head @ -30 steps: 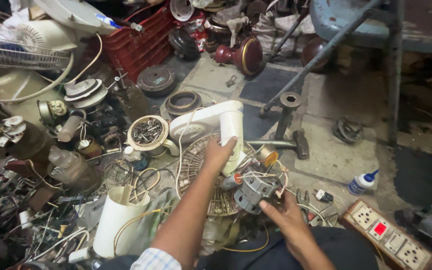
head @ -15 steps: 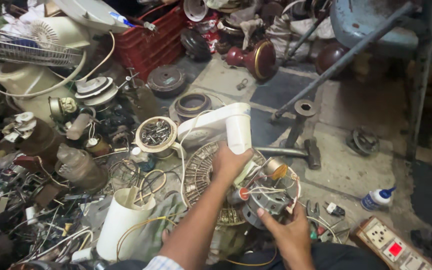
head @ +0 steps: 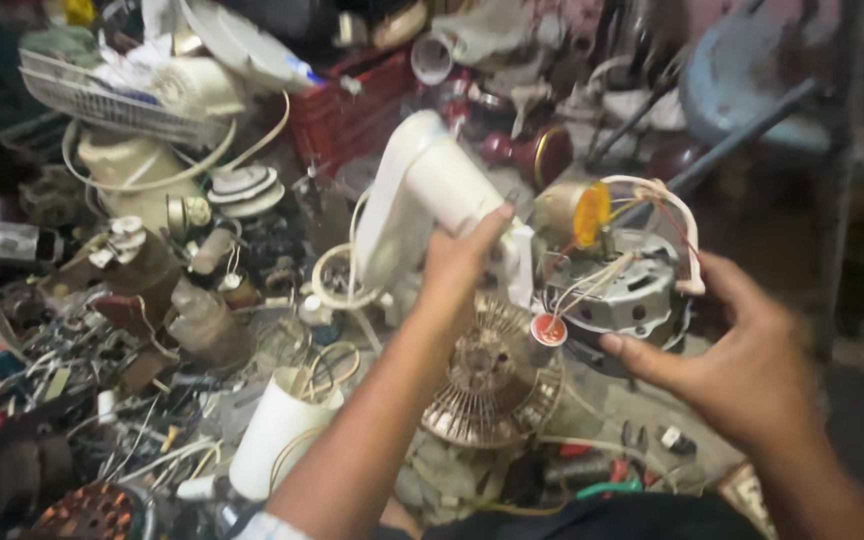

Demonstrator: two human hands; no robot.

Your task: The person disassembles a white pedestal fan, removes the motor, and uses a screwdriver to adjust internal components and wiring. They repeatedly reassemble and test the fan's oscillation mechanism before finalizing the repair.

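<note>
Gripping the motor (head: pixel 620 290) from its near right side, the right hand (head: pixel 742 370) has fingers wrapped on the metal body. Left of the motor, the left hand (head: pixel 457 262) clasps the white housing (head: pixel 422 195). Beyond the motor sits a red crate (head: pixel 347 110).

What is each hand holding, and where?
Left hand grips the white plastic fan neck near its lower end; right hand cups the grey metal fan motor from the side.
</note>
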